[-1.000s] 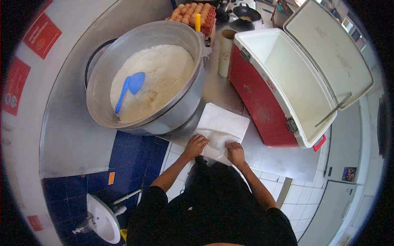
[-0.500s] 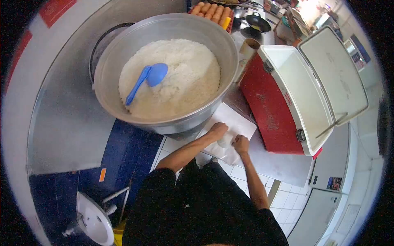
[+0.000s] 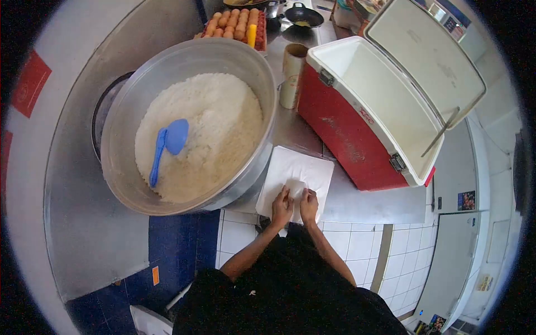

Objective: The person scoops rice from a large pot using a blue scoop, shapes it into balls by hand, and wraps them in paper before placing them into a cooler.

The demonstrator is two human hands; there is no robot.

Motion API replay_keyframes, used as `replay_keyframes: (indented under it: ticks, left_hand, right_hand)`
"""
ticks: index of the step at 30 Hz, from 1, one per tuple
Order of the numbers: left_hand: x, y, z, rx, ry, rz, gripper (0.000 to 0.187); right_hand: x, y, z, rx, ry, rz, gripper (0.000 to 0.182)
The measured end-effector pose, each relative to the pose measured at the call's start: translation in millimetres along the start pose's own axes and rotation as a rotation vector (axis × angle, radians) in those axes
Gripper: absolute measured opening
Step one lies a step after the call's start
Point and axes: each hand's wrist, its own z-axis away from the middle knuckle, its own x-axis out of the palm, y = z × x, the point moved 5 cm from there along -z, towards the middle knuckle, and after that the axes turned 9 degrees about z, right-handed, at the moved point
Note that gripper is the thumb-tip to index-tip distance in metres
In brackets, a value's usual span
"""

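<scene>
My left hand [image 3: 282, 207] and my right hand [image 3: 308, 206] are side by side over a stack of white paper sheets [image 3: 301, 162]. Between my fingertips sits a small white rounded lump [image 3: 296, 186], paler and slightly translucent against the paper. The fingers of both hands are curled in and closed at its near sides; part of it is hidden behind them. Left of the stack, a big metal pot [image 3: 125, 178] holds white rice [image 3: 223, 106]. A blue rice paddle [image 3: 177, 137] lies on that rice.
Right of the paper stands a red cooler box [image 3: 346, 131] with its lid [image 3: 427, 56] raised. A cardboard-coloured cylinder [image 3: 292, 78] is between pot and cooler. Farther back are a tray of eggs [image 3: 231, 25] and a black pan [image 3: 304, 15]. The steel counter's [image 3: 379, 209] front edge is near me.
My hands have come closer together, now beside each other at the near side of the white lump. The camera view has shifted, so pot and cooler appear farther left.
</scene>
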Motion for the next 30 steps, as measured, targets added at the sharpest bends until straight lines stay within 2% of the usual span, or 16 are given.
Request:
replay_keyframes:
  ticks: [2,4,6,7,8,10,13,14,17,20,22,23,25,26,27,30]
  left_hand:
    - [7,1,-17,-0.128,0.026,0.088,0.054]
    - [18,34,-33,-0.322,0.091,0.668,0.054]
    - [32,87,-42,-0.217,0.020,0.614,0.055]
    - [39,130,-42,-0.048,0.003,0.499,0.053]
    - [47,170,-43,0.122,-0.023,0.381,0.051]
    - [60,232,-39,0.339,0.009,0.320,0.053]
    - [88,266,-27,0.322,-0.086,0.396,0.054]
    - [95,277,-22,0.351,-0.104,0.410,0.056]
    - [121,319,-17,0.417,-0.227,0.460,0.059]
    - [133,344,-24,0.505,-0.381,0.427,0.067]
    - [130,356,-22,0.585,-0.264,0.285,0.071]
    - [117,359,-19,0.559,-0.175,0.292,0.063]
    - [71,382,-14,0.646,-0.107,0.042,0.053]
    - [45,396,0,0.696,-0.085,-0.199,0.044]
    - [20,416,9,0.737,0.005,-0.381,0.036]
    - [-59,466,10,0.690,0.288,-0.951,0.026]
  right_hand:
    - [16,9,-13,0.410,-0.223,-0.418,0.037]
    - [-2,-10,-29,0.301,-0.154,-0.592,0.039]
    - [-42,-38,-38,0.085,-0.052,-0.888,0.046]
    - [-62,-53,-41,0.005,-0.071,-0.917,0.053]
    - [-86,-68,-44,-0.004,-0.044,-0.928,0.053]
    - [-145,-113,-46,-0.274,0.051,-0.710,0.052]
    - [-219,-175,-38,-0.417,0.178,-0.659,0.069]
    - [-226,-167,-49,-0.518,0.261,-0.696,0.061]
    - [-267,-167,-66,-0.534,0.177,-0.883,0.067]
    - [-320,-172,-110,-0.551,-0.088,-0.570,0.060]
    - [-338,-173,-154,-0.490,0.185,-0.466,0.056]
    - [-342,-186,-190,-0.325,-0.128,-0.418,0.053]
    - [-323,-177,-267,-0.252,-0.455,-0.025,0.064]
    - [-288,-130,-316,-0.278,-0.449,0.100,0.076]
    - [-265,-94,-344,-0.213,-0.606,0.277,0.105]
    - [-218,-33,-361,-0.075,-1.030,0.815,0.107]
